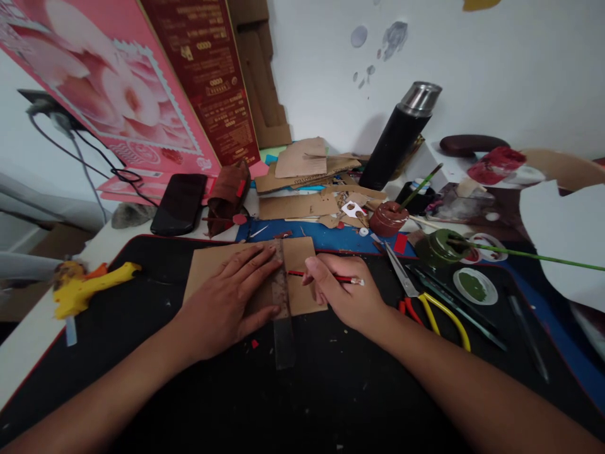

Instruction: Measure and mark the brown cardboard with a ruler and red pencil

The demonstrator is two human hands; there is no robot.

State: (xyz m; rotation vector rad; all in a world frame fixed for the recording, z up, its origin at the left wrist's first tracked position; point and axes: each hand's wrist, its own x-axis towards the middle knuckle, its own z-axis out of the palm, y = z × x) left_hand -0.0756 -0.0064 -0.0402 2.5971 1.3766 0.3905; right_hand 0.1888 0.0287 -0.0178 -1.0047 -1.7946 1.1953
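A brown cardboard sheet [302,296] lies on the black mat [203,403]. Across it runs a stained ruler [284,343], its clear lower end reaching past the sheet's near edge. My left hand [231,293] lies flat over the cardboard with its fingers spread, fingertips and thumb at the ruler's left edge. Just right of the ruler, my right hand [347,287] pinches a thin red pencil [343,278]. The pencil's tip points left, close to the ruler's right edge.
Scissors [430,306], dark pens [458,309] and green paint containers [442,247] are at the right. A yellow glue gun [94,287] lies left. Behind stand a phone [179,203], cardboard scraps [297,206], a red-brown jar [388,219] and a black flask [397,139].
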